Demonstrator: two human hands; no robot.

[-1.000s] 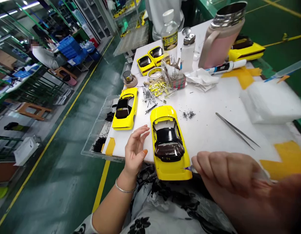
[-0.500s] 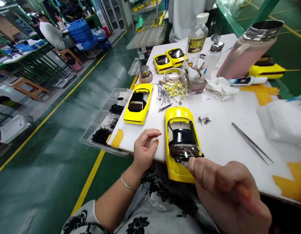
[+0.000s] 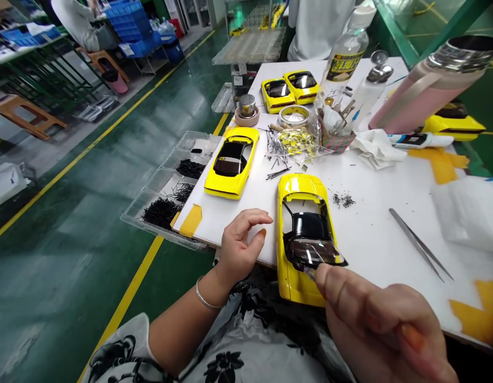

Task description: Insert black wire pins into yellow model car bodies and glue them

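In front of me a yellow toy car body [image 3: 288, 290] lies at the table's near edge. A black and clear window piece [image 3: 310, 223] sits in its roof opening, its windscreen end tilted and sticking out over the right side. My right hand [image 3: 374, 308] is closed around a slim tool [image 3: 309, 272] with a clear, purplish tip, which meets the lower edge of the windscreen. Most of that tool is hidden by the fingers. My left hand [image 3: 244, 239] is just left of the body, fingers curved and thumb apart, with nothing in it.
Metal tweezers [image 3: 419, 242] lie to the right, near black crumbs [image 3: 344, 200]. Another yellow car body [image 3: 230, 162] is at left, beside a clear tray [image 3: 130, 215] of black pieces. Behind stand a pink flask [image 3: 429, 90], a clear bottle [image 3: 345, 58] and a tape roll [image 3: 294, 115].
The view has shifted slightly, so the table's things appear a little further right. Both hands keep nearly the same pose at the car body.
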